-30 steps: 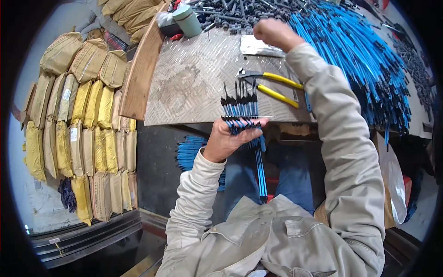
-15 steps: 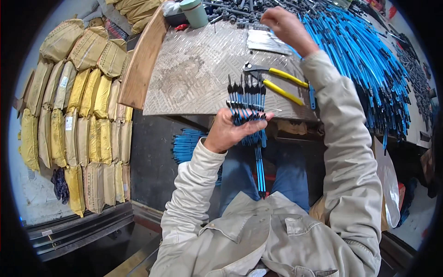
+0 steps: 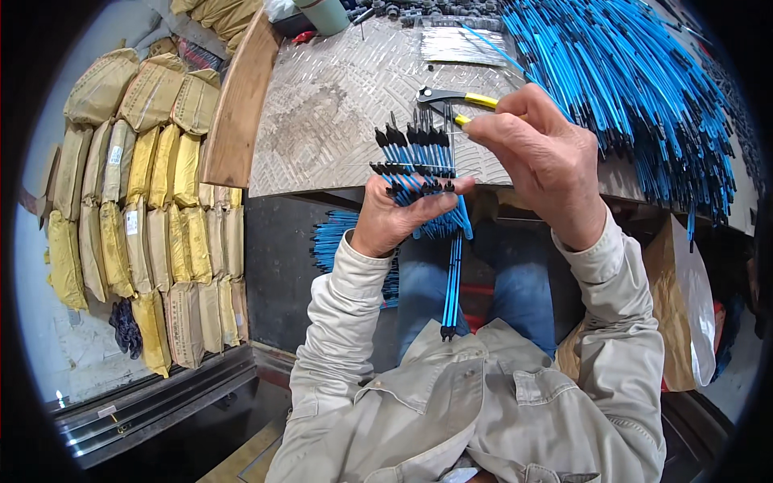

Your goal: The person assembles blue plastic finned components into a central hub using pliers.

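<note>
Held rods [image 3: 423, 155]: smooth plastic, glossy.
Pliers [image 3: 463, 97]: metal and smooth plastic.
Bench [image 3: 322, 121]: rough, scuffed.
Board [image 3: 234, 97]: grained wood.
Sacks [image 3: 142, 167]: creased, paper-like.
Shirt [image 3: 447, 406]: matt cloth.
Jeans [image 3: 522, 298]: denim.
Cup [image 3: 326, 14]: smooth plastic.
Bag [image 3: 702, 322]: glossy, translucent plastic.

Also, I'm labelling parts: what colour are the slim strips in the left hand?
Slim strips: blue with black ends; head view.

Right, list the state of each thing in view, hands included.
Left hand, closed around bunched rods.
Bunched rods, held together, blue with black ends.
Right hand, pinching; anything between the fingertips is unclear.
Pliers, lying with handles spread, partly hidden.
Clear packet, lying flat.
Loose rods, heaped.
Wrapped packages, stacked.
Green container, upright, top out of view.
</note>
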{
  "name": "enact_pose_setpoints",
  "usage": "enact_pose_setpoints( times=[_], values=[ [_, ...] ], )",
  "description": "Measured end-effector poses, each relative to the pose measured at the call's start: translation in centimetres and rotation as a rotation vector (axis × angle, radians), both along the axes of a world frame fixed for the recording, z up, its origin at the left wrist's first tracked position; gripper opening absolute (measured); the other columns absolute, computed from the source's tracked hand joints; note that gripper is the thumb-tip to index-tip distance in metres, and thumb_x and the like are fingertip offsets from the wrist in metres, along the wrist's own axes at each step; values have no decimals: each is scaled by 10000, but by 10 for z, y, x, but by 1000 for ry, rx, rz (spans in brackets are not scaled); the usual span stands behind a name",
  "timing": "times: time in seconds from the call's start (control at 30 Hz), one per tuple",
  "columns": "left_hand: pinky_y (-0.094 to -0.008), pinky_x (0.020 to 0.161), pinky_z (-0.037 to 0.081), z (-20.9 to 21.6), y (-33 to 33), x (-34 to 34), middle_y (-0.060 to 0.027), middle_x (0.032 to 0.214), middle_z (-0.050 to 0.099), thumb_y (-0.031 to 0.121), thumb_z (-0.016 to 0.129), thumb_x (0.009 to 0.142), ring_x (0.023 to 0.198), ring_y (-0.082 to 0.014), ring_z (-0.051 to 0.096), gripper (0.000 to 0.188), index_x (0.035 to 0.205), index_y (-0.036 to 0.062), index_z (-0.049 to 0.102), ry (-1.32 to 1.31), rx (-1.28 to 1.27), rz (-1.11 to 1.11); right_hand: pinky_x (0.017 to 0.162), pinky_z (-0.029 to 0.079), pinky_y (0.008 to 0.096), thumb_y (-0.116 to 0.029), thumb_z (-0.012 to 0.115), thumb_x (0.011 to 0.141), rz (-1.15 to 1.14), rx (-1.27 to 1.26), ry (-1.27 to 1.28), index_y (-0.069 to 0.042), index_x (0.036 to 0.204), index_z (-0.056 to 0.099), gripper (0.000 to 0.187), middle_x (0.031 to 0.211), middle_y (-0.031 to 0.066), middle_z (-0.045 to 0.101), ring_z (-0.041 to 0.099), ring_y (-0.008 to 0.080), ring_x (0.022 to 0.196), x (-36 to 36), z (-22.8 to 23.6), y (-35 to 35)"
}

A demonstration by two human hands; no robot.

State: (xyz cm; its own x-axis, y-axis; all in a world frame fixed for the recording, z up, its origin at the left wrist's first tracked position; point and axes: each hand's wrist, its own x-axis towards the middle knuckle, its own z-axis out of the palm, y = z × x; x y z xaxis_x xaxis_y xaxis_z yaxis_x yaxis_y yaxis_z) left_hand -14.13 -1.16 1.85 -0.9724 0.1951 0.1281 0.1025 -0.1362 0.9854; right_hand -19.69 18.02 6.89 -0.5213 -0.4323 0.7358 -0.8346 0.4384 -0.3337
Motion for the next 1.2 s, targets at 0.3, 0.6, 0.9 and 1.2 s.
enact_pose_setpoints(
  times=[0.3,0.6,0.9,1.2],
  values=[
    [-249,724,509,-1,0,1,-100,914,689,24,660,774,767,-92,629,138,898,-35,677,-35,40,9,488,445,245,31,666,725,-17,0,10,-65,896,673,196,750,58,511,560,146,581,2,2,-6],
    [-267,731,510,-7,-4,0,-108,929,686,59,664,795,795,-107,631,140,904,-28,666,58,-47,-26,470,435,250,-19,690,704,-70,58,32,-113,882,673,203,713,36,495,542,132,560,4,6,-7],
    [-275,745,507,-8,0,4,-96,960,683,74,707,770,815,-118,638,133,889,23,678,153,-134,-23,467,368,263,-26,702,699,117,203,-212,-74,842,657,158,636,34,492,510,132,542,-10,34,3],
    [-288,790,500,-3,-5,1,-86,961,682,65,705,771,897,-142,631,220,985,25,674,160,-198,-126,486,346,256,-34,693,735,337,180,-336,-51,875,656,146,621,33,483,458,119,533,-21,34,4]
  ],
)
